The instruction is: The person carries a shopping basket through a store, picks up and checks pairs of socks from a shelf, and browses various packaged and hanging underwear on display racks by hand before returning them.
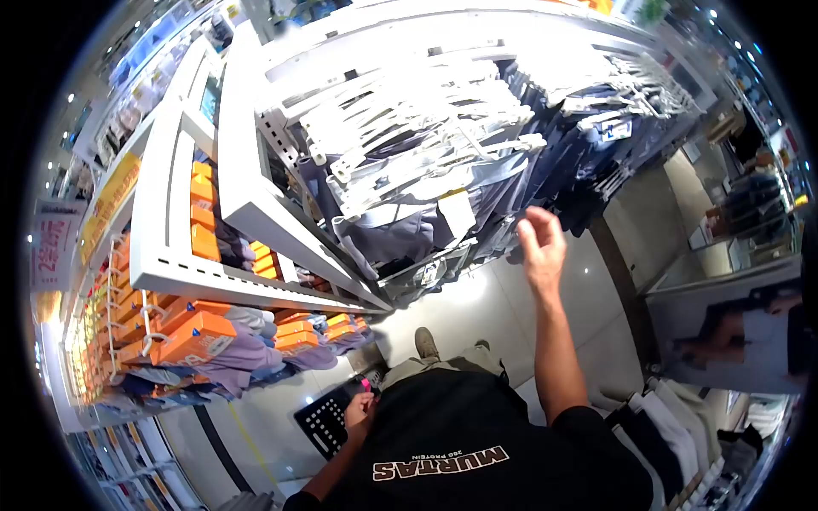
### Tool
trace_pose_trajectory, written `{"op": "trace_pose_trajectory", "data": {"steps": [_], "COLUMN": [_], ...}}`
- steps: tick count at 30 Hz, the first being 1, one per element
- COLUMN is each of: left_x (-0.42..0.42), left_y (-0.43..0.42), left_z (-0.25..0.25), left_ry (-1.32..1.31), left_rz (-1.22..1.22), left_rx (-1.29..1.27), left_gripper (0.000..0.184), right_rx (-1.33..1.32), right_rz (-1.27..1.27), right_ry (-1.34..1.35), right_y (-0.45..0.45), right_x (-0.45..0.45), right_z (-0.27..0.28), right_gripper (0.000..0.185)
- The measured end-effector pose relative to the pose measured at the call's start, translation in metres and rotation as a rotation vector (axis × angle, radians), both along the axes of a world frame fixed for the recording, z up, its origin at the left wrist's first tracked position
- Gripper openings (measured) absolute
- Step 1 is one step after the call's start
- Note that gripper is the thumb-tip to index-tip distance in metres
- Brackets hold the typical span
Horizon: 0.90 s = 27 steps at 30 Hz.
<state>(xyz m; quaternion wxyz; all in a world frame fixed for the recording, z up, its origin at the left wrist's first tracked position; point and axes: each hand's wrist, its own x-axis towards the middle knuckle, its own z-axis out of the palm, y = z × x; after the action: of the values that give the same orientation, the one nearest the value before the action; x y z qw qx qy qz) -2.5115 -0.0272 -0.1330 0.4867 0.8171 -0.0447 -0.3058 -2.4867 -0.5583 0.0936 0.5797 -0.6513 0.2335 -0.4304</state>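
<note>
My right hand is raised at the end of my outstretched arm, thumb and fingers apart, with nothing seen in it. It is nearest to the dark trousers on white hangers. A pale tag hangs on the front pair. Low at my left side, my left hand has its fingers curled closed. A small bright pink item shows at its fingertips; what the fingers grip is unclear. Beside that hand is a black flat thing with white squares, partly hidden by it.
A white shelf frame stands left of the rail. Orange-topped packs hang on hooks at the left. More dark garments hang to the right. Folded or hung clothes are close behind my right arm. Tiled floor lies below.
</note>
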Motion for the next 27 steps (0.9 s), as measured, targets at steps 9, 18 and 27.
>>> {"op": "trace_pose_trajectory", "data": {"steps": [9, 18, 27], "left_x": [0.0, -0.006, -0.012], "left_y": [-0.09, -0.155, -0.224], "left_z": [0.063, 0.079, 0.093], "left_ry": [-0.19, -0.327, -0.367], "left_rz": [0.03, 0.173, 0.268], "left_rx": [0.224, 0.351, 0.427], "left_gripper": [0.02, 0.018, 0.018], "right_rx": [-1.0, -1.056, -0.869], "right_rz": [0.056, 0.492, 0.749], "right_ry": [0.03, 0.049, -0.136], "right_y": [-0.022, -0.037, -0.086], "right_x": [0.062, 0.085, 0.076], "right_z": [0.142, 0.148, 0.164], "right_gripper": [0.039, 0.032, 0.016]}}
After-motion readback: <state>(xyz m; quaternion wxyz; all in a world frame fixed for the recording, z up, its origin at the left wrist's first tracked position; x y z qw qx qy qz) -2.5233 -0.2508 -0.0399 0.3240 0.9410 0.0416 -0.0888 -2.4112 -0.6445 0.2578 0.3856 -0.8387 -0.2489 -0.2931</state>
